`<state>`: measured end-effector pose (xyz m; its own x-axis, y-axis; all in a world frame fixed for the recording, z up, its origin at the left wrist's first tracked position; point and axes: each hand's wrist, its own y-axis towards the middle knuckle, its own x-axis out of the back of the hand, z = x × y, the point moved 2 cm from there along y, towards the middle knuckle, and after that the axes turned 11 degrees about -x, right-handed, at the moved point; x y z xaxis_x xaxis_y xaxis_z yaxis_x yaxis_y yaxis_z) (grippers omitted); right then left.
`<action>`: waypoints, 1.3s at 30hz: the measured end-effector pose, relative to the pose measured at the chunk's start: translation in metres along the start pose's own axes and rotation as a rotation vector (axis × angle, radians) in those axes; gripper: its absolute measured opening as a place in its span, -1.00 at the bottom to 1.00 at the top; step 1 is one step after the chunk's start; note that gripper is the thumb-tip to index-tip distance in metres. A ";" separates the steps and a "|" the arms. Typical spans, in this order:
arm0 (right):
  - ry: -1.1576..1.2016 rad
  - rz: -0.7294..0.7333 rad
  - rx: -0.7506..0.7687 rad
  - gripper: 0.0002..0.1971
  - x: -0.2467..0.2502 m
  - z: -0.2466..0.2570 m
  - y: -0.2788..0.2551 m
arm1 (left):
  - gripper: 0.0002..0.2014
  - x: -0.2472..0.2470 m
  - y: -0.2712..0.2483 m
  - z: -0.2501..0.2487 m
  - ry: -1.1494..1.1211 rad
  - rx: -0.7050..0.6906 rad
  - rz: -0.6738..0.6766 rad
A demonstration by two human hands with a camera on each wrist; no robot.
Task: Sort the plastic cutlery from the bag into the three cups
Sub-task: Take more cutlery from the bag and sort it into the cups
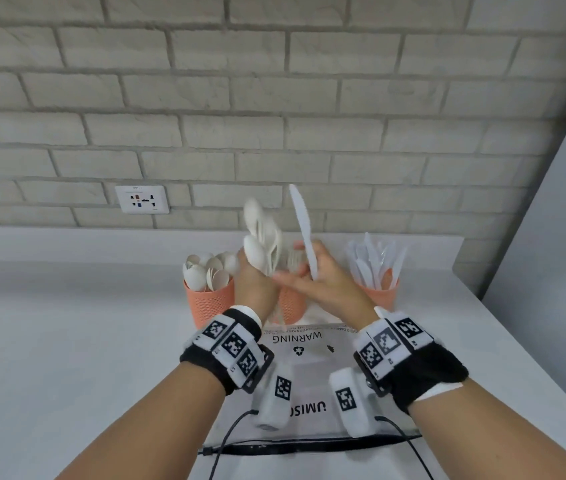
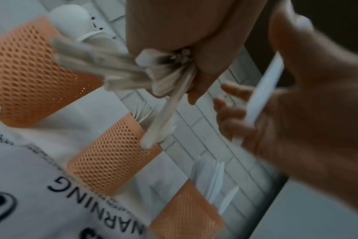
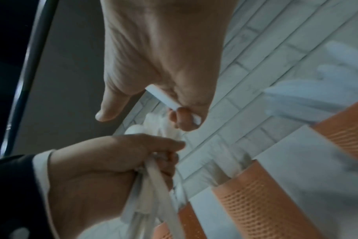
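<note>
Three orange mesh cups stand in a row at the back of the white table: spoon cup (image 1: 209, 301), fork cup (image 1: 291, 306) half hidden behind my hands, knife cup (image 1: 380, 292). My left hand (image 1: 257, 275) grips a bundle of white cutlery (image 1: 262, 237), spoon bowls up, above the gap between the spoon and fork cups. The bundle's handles (image 2: 153, 72) fan out below the fist. My right hand (image 1: 314, 268) pinches a single white knife (image 1: 304, 230) by its handle (image 3: 170, 100), blade pointing up, close beside the bundle. The clear bag (image 1: 309, 355) printed WARNING lies flat under my wrists.
A brick wall with a socket plate (image 1: 142, 199) runs behind the cups. The table's edge (image 1: 517, 341) slants away on the right beside a grey wall. Thin black cables (image 1: 226, 441) trail from my wrist units across the bag's black zip strip.
</note>
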<state>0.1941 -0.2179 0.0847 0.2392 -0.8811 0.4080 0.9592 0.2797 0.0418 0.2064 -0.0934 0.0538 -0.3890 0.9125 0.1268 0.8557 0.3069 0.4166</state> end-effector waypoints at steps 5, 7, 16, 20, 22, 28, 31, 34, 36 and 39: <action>-0.052 -0.144 -0.014 -0.02 -0.019 0.002 0.020 | -0.67 -0.008 -0.012 0.010 0.110 -0.057 0.153; -0.029 -0.207 -0.033 -0.29 -0.020 0.000 0.023 | -0.76 -0.010 -0.016 0.005 0.113 -0.051 0.202; 0.319 -0.001 -0.179 -0.56 -0.012 -0.024 0.026 | -0.41 -0.003 -0.020 -0.001 -0.110 0.100 0.284; 0.309 -0.001 -0.167 -0.41 -0.011 -0.028 0.028 | -0.68 -0.004 -0.023 0.000 -0.107 0.046 0.286; 0.290 -0.049 -0.130 -0.38 -0.011 -0.025 0.029 | -0.67 -0.004 -0.024 0.003 -0.014 0.039 0.198; 0.192 -0.427 0.267 -0.67 -0.010 0.005 0.016 | -0.56 -0.005 -0.023 0.003 0.306 -0.077 0.130; 0.123 -0.401 0.292 -0.71 -0.018 0.011 0.018 | -0.49 -0.007 -0.024 0.002 0.385 -0.129 0.129; 0.103 -0.389 0.233 -0.74 -0.019 0.006 0.023 | -0.44 -0.006 -0.027 0.001 0.429 -0.172 0.102; 0.097 -0.377 0.225 -0.77 -0.018 0.003 0.025 | -0.46 -0.005 -0.029 -0.001 0.422 -0.197 0.069; 0.069 -0.363 0.186 -0.86 -0.019 0.000 0.026 | -0.46 -0.005 -0.031 -0.001 0.434 -0.230 0.042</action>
<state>0.2144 -0.1943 0.0785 -0.0943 -0.9568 0.2749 0.9410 0.0046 0.3385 0.1811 -0.1080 0.0409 -0.5034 0.7112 0.4907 0.7955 0.1598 0.5845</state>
